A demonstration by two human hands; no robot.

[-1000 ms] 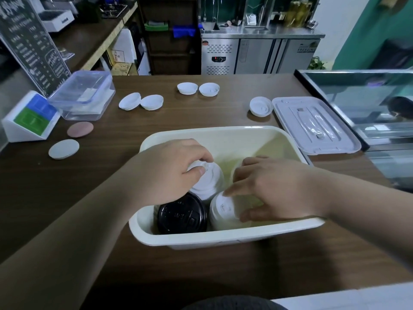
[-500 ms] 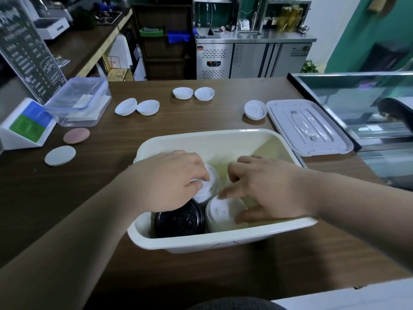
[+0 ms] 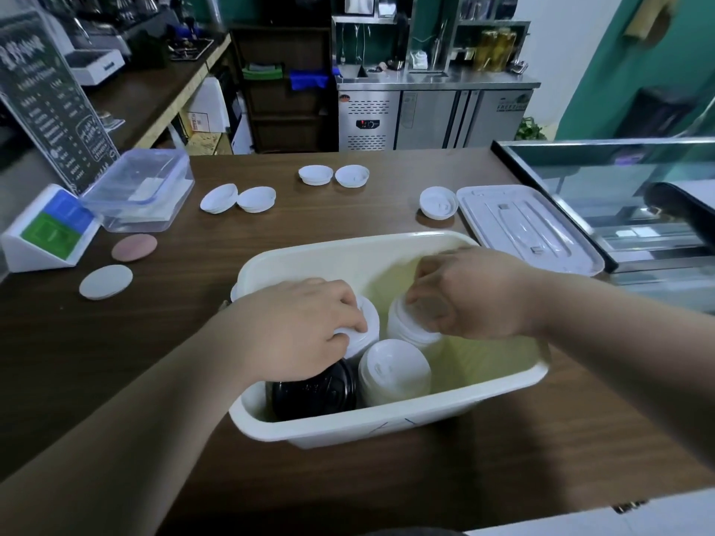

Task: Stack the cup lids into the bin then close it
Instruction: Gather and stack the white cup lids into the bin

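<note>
A cream plastic bin (image 3: 390, 423) stands on the brown counter in front of me. Inside it are stacks of white cup lids and a black lid stack (image 3: 313, 392) at the near left. My left hand (image 3: 298, 330) grips the top of a white stack (image 3: 367, 323). My right hand (image 3: 472, 295) holds the top of another white stack (image 3: 406, 330) further right. A third white stack (image 3: 394, 369) stands free at the near side. The bin's flat white lid (image 3: 526, 230) lies on the counter to the right.
Loose white cup lids lie on the counter: a pair (image 3: 238, 198) at the left, a pair (image 3: 333, 175) at the back, one (image 3: 438, 202) beside the bin lid. A clear box (image 3: 141, 189), two coasters (image 3: 120, 265), a sign stand (image 3: 50, 234) and a glass case (image 3: 634, 195) border the area.
My right hand left the near white stack and moved back and right onto another white stack. The left hand stays on its stack. The camera shifted slightly.
</note>
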